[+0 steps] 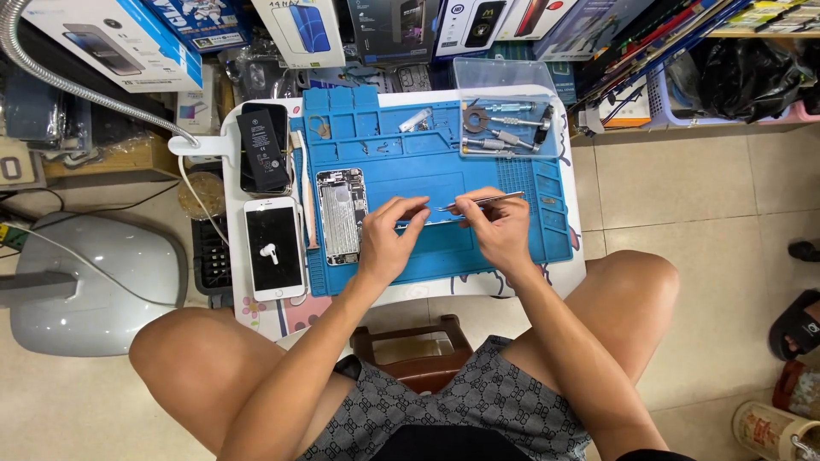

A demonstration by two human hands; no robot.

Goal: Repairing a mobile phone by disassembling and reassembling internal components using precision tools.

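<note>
My right hand [498, 229] holds metal tweezers [480, 201] whose tips point left over the blue work mat [478, 175]. Just left of the tips, my left hand [386, 236] pinches a small part that is too small to make out. An opened phone housing [341, 216] with bare metal insides lies on the mat beside my left hand. A white phone [274, 248] with a dark screen lies further left, off the mat, with a small white item on its glass.
A black battery pack [263, 150] lies on a dark phone at the table's back left. A clear plastic tray [509, 119] with screwdrivers sits at the mat's back right. Product boxes [111, 38] line the back. A lamp arm [60, 81] and grey machine [94, 286] stand left.
</note>
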